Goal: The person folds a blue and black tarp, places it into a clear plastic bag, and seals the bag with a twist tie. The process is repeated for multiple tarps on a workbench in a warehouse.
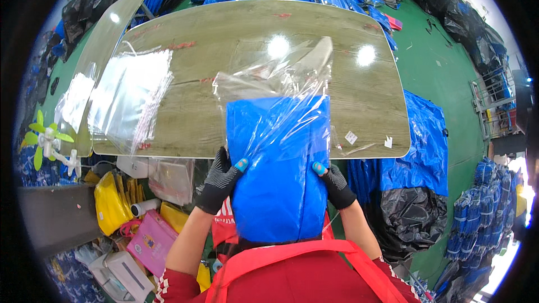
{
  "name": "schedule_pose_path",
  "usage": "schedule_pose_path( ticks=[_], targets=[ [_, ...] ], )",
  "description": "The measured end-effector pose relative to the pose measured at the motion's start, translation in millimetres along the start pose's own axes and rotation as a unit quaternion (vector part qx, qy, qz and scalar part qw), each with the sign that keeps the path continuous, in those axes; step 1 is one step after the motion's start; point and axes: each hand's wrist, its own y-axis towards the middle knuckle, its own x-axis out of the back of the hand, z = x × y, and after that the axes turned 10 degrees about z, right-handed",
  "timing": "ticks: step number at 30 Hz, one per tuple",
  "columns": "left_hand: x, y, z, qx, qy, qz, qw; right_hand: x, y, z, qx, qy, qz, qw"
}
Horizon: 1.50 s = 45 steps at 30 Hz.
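Your left hand [220,180] and right hand [337,186], both gloved, grip the sides of a folded blue sheet [278,196]; clear plastic [306,67] extends past its far end over the wood-patterned counter [370,101].

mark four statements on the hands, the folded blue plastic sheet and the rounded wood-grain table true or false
The left hand grips the folded blue plastic sheet. True.
The right hand is bare. False: it wears a black-and-grey striped glove.
Crinkled clear plastic wrapping extends past the sheet's far end. True.
A white, green-bladed fan sits right of the rounded wood-grain table. False: it is on the left.
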Motion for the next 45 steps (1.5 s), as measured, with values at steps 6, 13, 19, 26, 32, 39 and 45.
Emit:
schedule_pose_path(
  ticks=[6, 13, 19, 26, 32, 39, 45],
  targets=[
    [4.7, 12.3, -3.6, 0.035, -0.057, 0.018, 0.998, 2.9, 4.8, 10.6, 0.094, -0.043, -0.04, 0.994],
    [18.3, -2.7, 40.0, 0.063, 0.289, -0.05, 0.954, -2.1, -3.5, -4.3, 0.047, -0.178, -0.062, 0.981],
    [67.8, 3.3, 46.4, 0.055, 0.085, -0.035, 0.994, 57.5, 6.0, 2.1, 0.154, -0.532, -0.353, 0.754],
    [72.8, -0.7, 40.4, 0.004, 0.168, -0.003, 0.986, 138.2, -64.1, -62.0, 0.146, -0.729, -0.162, 0.648],
    [76.3, 7.8, 22.2, -0.01, 0.151, -0.002, 0.989, 186.2, -139.4, -127.7, -0.185, -0.773, -0.174, 0.581],
    [62.5, 60.6, 14.6, -0.007, 0.1, 0.102, 0.99, 69.9, 6.2, 27.8, 0.336, -0.232, -0.084, 0.909],
    [56.6, 47.5, 36.3, -0.046, 0.126, 0.08, 0.988, 42.4, 64.3, 56.4, 0.129, -0.224, -0.096, 0.961]
  ],
)
